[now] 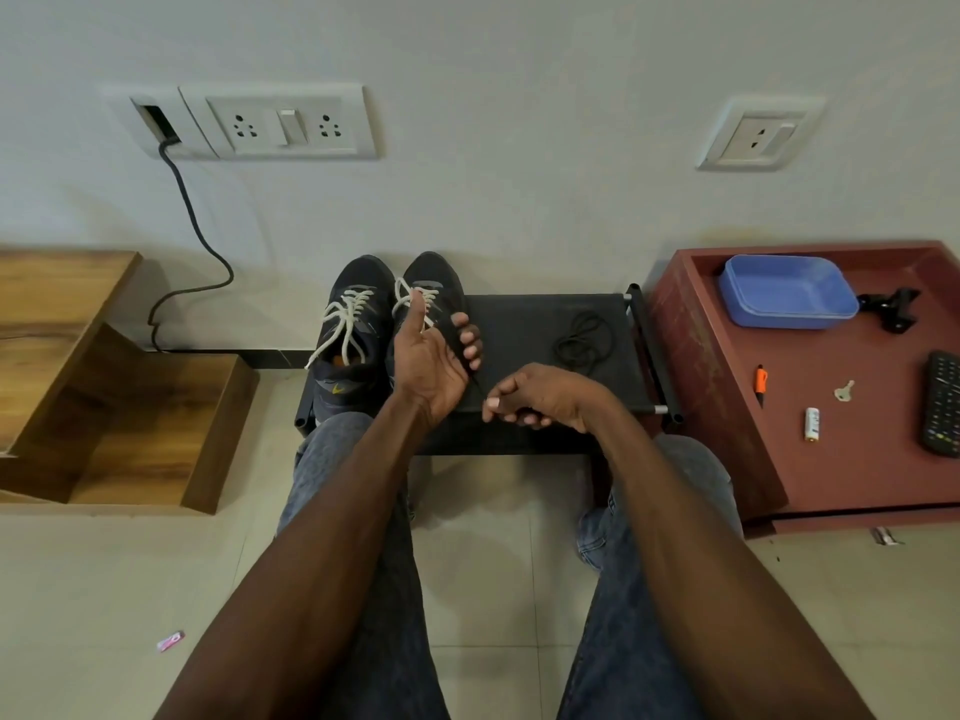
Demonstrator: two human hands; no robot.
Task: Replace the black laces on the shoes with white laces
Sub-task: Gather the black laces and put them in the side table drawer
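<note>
**Winding up the spare black lace**

Standing by, I saw both dark shoes [395,314] on the low black desk [540,324] against the wall, each already threaded with white laces [349,310]. The left hand [434,350], palm up, had a black lace [464,350] wrapped across its curled fingers; the right hand [540,397] pinched the lace's free end just beside it. Another black lace [583,341] lay coiled further along the desk. To my mind, the wrapping wanted steady tension from the right grip and even turns over the left grip's fingers, so nothing slipped. A small yellow mark showed on the near shoe's heel; I could read no writing anywhere.
</note>
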